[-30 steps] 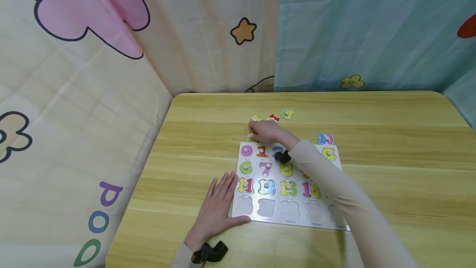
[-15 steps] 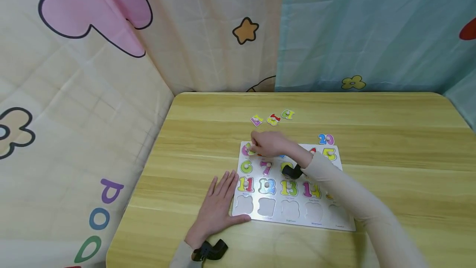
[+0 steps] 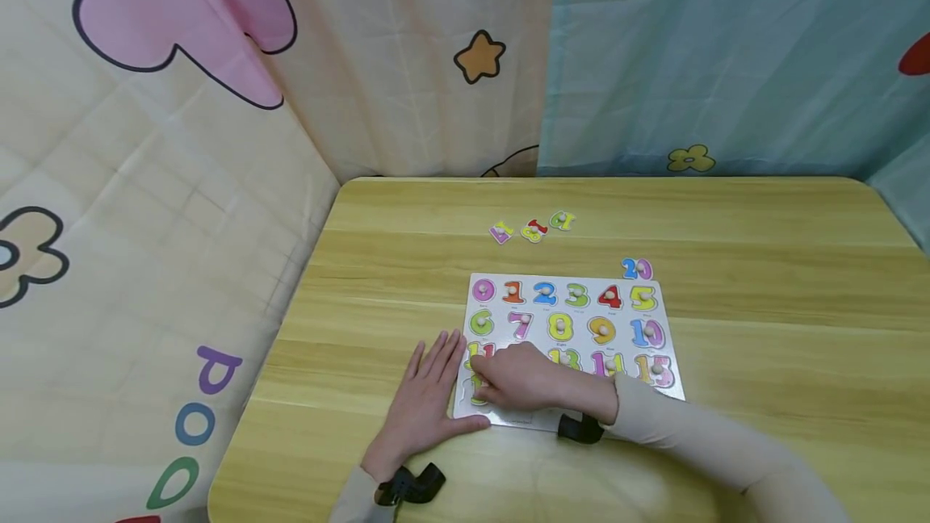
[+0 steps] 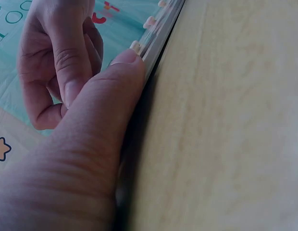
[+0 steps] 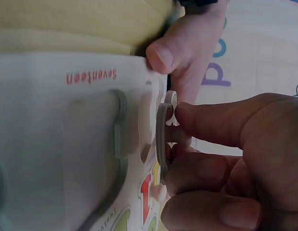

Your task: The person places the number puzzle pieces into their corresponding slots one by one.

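Note:
A white number puzzle board (image 3: 559, 279) lies on the table, with knobbed number pieces in its upper rows. My left hand (image 3: 420, 403) lies flat at its left side, fingers spread and thumb on the near edge. My right hand (image 3: 525, 378) pinches a number puzzle piece (image 3: 477, 391) by its knob, over the lower left of the board. In the right wrist view the held number puzzle piece (image 5: 162, 137) appears edge-on, tilted, close above a recess; its number cannot be read. The Seventeen recess (image 5: 62, 144) beside it holds no piece.
Beyond the board lie a purple and yellow piece (image 3: 501, 232), a red and yellow piece (image 3: 534, 231) and a green and yellow piece (image 3: 563, 221). The 20 piece (image 3: 637, 269) touches or nearly touches the far right edge. Printed curtains (image 3: 407, 63) hang behind the table.
My right hand has come from beyond the board's far left corner, toward me across the board, to the bottom-left recess, carrying a puzzle piece. The left hand has stayed in place.

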`<state>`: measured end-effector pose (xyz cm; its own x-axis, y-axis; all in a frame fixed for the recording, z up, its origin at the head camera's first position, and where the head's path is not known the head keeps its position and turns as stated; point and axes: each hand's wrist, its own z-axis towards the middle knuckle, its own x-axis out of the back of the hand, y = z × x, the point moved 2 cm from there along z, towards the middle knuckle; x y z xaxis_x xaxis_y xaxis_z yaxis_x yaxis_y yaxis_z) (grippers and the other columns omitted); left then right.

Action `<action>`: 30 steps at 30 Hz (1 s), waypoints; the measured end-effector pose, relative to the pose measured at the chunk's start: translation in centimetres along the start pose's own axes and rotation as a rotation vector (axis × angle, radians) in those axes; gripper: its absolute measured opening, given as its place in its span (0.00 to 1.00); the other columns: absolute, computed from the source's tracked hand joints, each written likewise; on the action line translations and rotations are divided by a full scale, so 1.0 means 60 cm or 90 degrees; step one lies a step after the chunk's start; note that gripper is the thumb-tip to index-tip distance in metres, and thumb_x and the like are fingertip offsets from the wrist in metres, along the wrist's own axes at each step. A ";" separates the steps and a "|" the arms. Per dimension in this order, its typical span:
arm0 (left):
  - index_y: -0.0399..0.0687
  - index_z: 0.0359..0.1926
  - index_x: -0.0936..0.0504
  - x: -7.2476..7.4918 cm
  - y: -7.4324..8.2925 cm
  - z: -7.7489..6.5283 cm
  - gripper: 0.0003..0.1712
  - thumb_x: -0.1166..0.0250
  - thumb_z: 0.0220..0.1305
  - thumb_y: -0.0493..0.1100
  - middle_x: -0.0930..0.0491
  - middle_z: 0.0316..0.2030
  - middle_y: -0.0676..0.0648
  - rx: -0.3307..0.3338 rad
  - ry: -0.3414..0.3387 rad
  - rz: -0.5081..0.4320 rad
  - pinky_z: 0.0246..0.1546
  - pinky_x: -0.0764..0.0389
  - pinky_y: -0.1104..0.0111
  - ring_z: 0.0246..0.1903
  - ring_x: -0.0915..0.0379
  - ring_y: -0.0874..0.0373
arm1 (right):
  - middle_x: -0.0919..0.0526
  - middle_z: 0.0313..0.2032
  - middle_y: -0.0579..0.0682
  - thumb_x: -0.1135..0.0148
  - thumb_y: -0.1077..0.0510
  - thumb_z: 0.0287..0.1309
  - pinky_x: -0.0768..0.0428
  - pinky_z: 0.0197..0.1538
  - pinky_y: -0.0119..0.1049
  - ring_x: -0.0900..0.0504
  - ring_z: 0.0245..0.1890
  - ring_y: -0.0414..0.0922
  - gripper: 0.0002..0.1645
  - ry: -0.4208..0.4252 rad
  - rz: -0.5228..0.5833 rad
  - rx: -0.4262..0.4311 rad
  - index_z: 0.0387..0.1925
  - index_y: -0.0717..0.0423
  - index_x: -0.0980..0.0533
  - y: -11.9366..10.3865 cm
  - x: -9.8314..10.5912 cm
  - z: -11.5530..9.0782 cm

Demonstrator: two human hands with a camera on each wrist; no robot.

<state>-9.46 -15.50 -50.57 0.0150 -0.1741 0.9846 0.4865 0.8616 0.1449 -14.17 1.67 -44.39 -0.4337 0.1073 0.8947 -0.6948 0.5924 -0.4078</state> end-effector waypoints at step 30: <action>0.42 0.74 0.55 -0.004 -0.003 0.001 0.64 0.55 0.51 0.83 0.59 0.74 0.46 0.003 -0.004 0.005 0.69 0.65 0.52 0.72 0.67 0.51 | 0.34 0.15 0.37 0.37 0.45 0.58 0.35 0.21 0.32 0.33 0.15 0.37 0.16 0.016 0.006 -0.035 0.25 0.46 0.32 -0.012 -0.026 0.015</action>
<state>-9.60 -15.56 -50.84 0.0134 -0.1648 0.9862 0.4820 0.8652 0.1380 -13.54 0.37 -45.64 -0.4254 0.1325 0.8953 -0.6580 0.6339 -0.4065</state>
